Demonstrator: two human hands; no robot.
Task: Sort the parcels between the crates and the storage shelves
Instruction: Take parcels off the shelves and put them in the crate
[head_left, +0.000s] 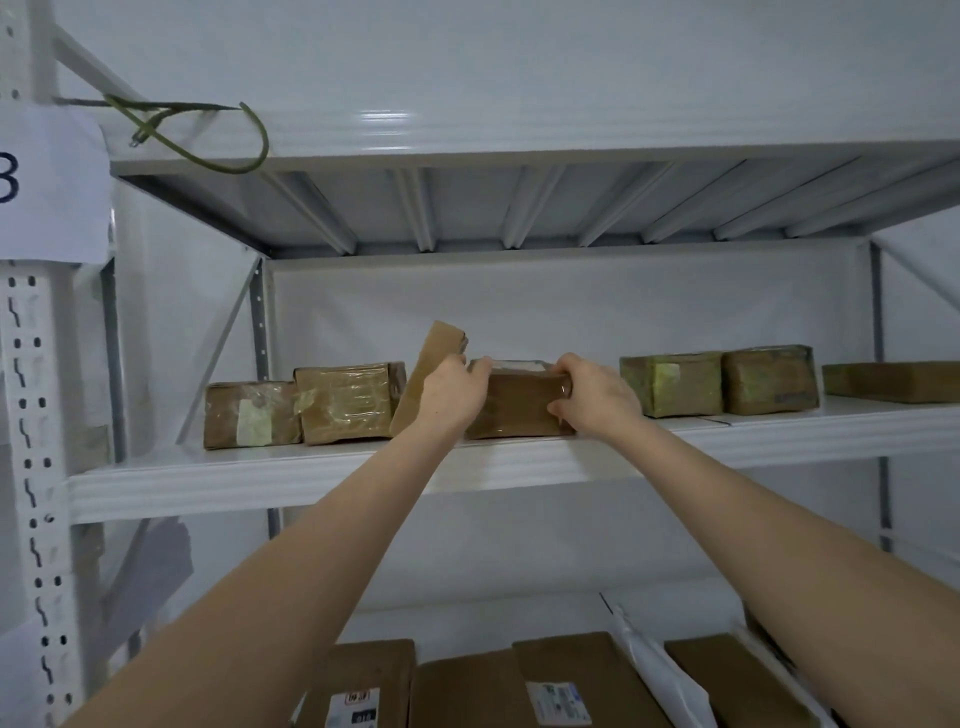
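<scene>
A brown taped parcel (514, 405) rests on the white metal shelf (311, 478) at chest height. My left hand (452, 389) grips its left end and my right hand (597, 395) grips its right end. Just left of my left hand a flat parcel (431, 358) leans tilted against a taped box (348, 400). Another box (249, 415) stands further left. Two greenish-brown boxes (670, 384) (769, 379) stand to the right of the held parcel.
A flat carton (893, 382) lies at the shelf's far right. Below, a lower shelf holds several cardboard cartons (467, 691) and a white plastic mailer (660, 670). A perforated upright (36, 467) with a paper label stands left; a green cord (208, 135) hangs above.
</scene>
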